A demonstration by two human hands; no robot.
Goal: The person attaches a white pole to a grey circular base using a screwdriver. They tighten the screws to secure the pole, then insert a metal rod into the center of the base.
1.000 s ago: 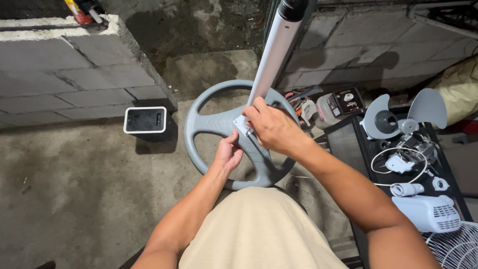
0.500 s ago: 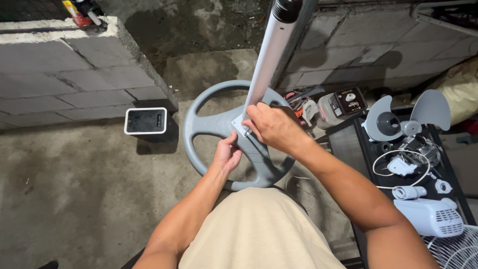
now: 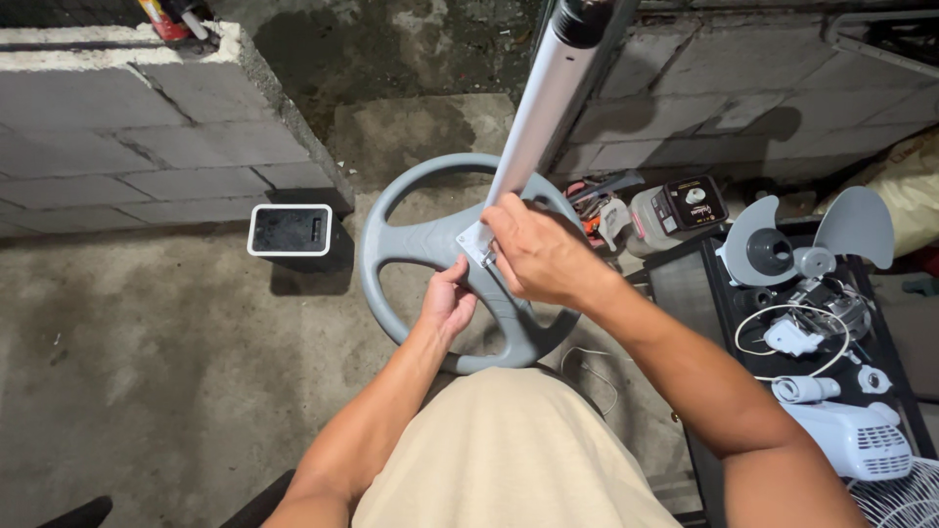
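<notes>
The round grey plastic fan base [image 3: 423,244], shaped like a spoked ring, stands tilted on the concrete floor [image 3: 147,372] in front of the person's knees, with the white metal stand pole [image 3: 541,108] rising from its hub toward the upper edge of the view. A small white bracket plate [image 3: 473,241] sits where pole meets hub. The right hand [image 3: 538,256] is curled over that joint, fingertips pinched at the bracket; whatever small part it grips is hidden under the fingers. The left hand [image 3: 448,301] is cupped against the lower spoke of the base just below the joint, fingers closed on it from underneath.

On the floor to the left of the base, near the grey block wall [image 3: 127,147], stands a small white-rimmed black box [image 3: 288,230]. To the right, a low black tabletop [image 3: 685,284] carries a grey three-blade fan propeller [image 3: 773,244], a white motor part with a looped white cord [image 3: 797,332] and, at its near edge, a white slotted motor housing [image 3: 851,435]. Behind the tabletop's far left corner lies a grey motor block with a black label [image 3: 675,210], beside orange-handled tools [image 3: 592,210].
</notes>
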